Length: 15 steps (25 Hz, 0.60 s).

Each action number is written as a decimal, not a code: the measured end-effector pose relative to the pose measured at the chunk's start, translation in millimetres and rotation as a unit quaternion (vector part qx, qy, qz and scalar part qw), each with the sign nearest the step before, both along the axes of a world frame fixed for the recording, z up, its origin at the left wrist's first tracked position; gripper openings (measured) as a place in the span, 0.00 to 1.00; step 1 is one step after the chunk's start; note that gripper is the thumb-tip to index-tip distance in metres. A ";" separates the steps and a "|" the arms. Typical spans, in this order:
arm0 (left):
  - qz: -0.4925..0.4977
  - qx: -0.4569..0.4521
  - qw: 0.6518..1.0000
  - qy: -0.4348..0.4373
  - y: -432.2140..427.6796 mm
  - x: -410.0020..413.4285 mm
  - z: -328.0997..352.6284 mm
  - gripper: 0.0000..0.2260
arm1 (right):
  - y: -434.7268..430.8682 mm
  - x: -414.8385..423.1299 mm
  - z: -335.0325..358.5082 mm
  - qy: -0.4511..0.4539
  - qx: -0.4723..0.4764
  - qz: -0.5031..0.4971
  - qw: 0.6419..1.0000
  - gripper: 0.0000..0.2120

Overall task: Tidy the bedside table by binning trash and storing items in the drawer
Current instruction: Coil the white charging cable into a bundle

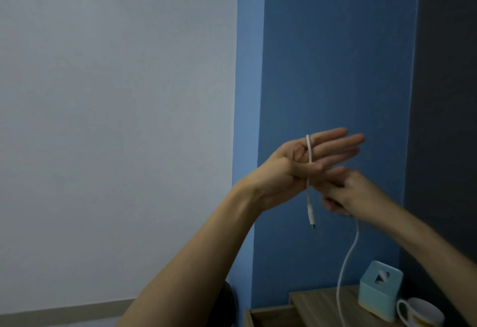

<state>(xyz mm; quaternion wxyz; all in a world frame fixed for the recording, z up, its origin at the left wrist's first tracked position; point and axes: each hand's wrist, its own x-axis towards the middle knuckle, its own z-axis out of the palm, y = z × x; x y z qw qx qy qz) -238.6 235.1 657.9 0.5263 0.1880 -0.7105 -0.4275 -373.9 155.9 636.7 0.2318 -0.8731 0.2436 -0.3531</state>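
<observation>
My left hand (pixel 307 164) is raised in front of the blue wall with its fingers straight and pointing right. A white charging cable (pixel 309 171) runs over the palm, and the thumb pins it there. Its plug end (pixel 311 217) hangs just below the hand. My right hand (pixel 346 195), blurred, sits right behind and below the left hand with its fingers curled round the cable. From it the cable (pixel 346 262) hangs in a long curve down to the wooden bedside table (pixel 320 301).
On the bedside table stand a light blue tissue box (pixel 379 293) and a white mug (pixel 418 313) at the right. An open wooden drawer (pixel 268 316) shows at the bottom, below the tabletop. A dark round object (pixel 229 301) sits left of the drawer.
</observation>
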 end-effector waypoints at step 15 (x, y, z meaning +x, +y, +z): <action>0.174 -0.016 0.969 -0.177 -0.3 7.9 -11.4 0.19 | 62.5 -35.7 24.9 0.177 -0.317 -0.037 0.931 0.11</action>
